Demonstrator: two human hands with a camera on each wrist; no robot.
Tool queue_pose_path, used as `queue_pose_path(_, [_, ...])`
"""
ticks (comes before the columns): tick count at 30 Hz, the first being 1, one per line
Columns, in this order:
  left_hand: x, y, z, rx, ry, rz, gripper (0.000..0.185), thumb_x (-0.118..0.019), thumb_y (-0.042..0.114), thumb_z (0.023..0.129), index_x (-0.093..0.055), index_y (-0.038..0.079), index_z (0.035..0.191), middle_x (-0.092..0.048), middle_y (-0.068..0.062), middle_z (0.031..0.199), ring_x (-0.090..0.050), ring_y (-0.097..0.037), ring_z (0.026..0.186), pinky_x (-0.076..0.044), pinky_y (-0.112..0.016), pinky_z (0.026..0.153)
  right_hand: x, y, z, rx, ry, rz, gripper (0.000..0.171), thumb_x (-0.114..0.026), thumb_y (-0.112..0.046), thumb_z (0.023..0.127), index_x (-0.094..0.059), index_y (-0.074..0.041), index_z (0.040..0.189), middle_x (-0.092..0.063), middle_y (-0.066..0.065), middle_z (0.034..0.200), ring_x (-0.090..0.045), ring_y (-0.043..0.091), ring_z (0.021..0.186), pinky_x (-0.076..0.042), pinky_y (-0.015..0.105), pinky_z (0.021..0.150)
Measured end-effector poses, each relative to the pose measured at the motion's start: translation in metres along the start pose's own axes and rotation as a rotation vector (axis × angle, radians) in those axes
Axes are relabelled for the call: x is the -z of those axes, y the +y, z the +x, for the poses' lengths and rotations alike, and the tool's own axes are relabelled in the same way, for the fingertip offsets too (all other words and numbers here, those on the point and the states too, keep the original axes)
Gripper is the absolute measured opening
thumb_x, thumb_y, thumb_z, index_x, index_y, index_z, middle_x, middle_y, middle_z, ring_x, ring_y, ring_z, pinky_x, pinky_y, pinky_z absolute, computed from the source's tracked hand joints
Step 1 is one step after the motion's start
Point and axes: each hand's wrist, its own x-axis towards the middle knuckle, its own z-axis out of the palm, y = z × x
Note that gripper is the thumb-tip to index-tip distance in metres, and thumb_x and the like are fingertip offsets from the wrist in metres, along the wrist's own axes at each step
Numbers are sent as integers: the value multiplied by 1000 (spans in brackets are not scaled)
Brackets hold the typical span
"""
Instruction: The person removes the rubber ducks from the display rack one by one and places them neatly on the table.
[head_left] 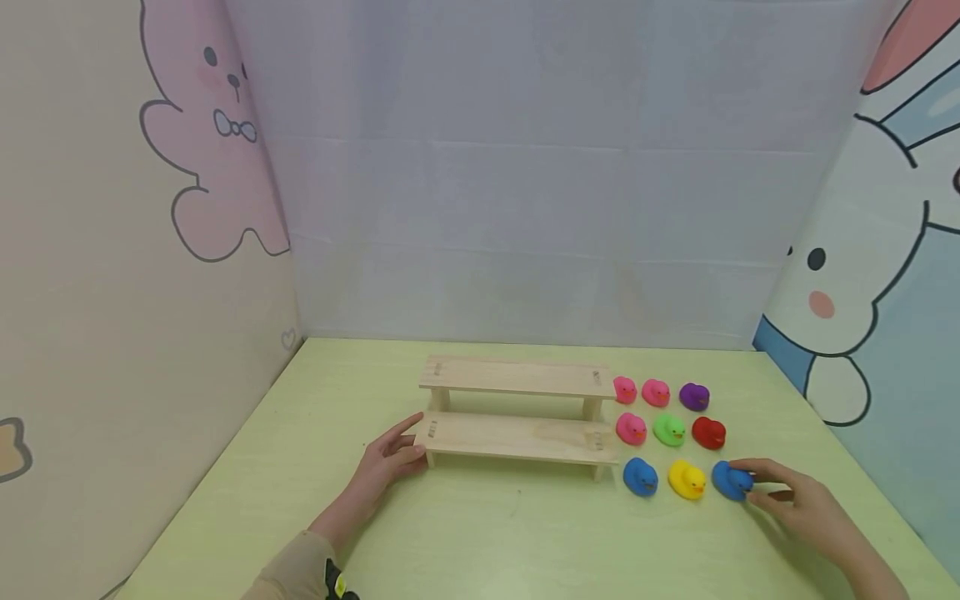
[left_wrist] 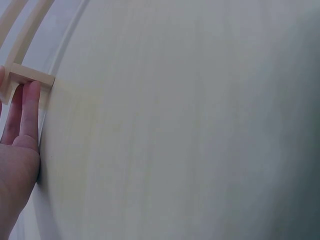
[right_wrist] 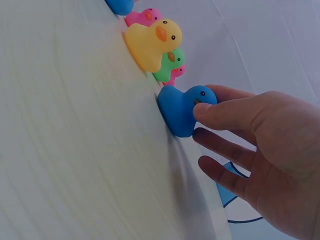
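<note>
A two-tier wooden shelf (head_left: 517, 437) stands on the table. My left hand (head_left: 390, 458) holds the left end of its lower board, finger and thumb at the corners; in the left wrist view the left hand's fingers (left_wrist: 30, 110) touch the wooden end piece (left_wrist: 31, 75). At the right, my right hand (head_left: 806, 504) pinches a blue rubber duck (head_left: 731, 481) by its head. Up close in the right wrist view, the thumb lies at the beak of this blue duck (right_wrist: 177, 110), and the lower fingers stand apart from it.
Right of the shelf, rubber ducks stand in rows: a yellow duck (head_left: 687, 479), another blue duck (head_left: 640, 477), a green duck (head_left: 669, 430), a red duck (head_left: 708, 432), a purple duck (head_left: 694, 397) and pink ducks (head_left: 631, 428). Walls with cartoon animals enclose the table (head_left: 480, 533).
</note>
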Motion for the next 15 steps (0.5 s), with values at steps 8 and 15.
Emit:
queue_pose_path(8, [1, -1, 1, 4, -7, -5, 58, -69, 16, 84, -48, 26, 137, -59, -14, 118, -62, -22, 100, -52, -35, 83, 0, 1, 0, -10, -8, 10, 40, -68, -10, 84, -59, -11, 123, -59, 20, 120, -56, 34, 103, -53, 25, 70])
queue_pose_path(15, [0, -1, 1, 1, -8, -6, 58, -69, 15, 84, -48, 27, 137, -59, -15, 118, -62, -22, 101, -52, -35, 83, -1, 2, 0, -12, -8, 10, 40, -68, -9, 84, -59, -10, 123, -59, 21, 120, -56, 35, 103, -54, 27, 70])
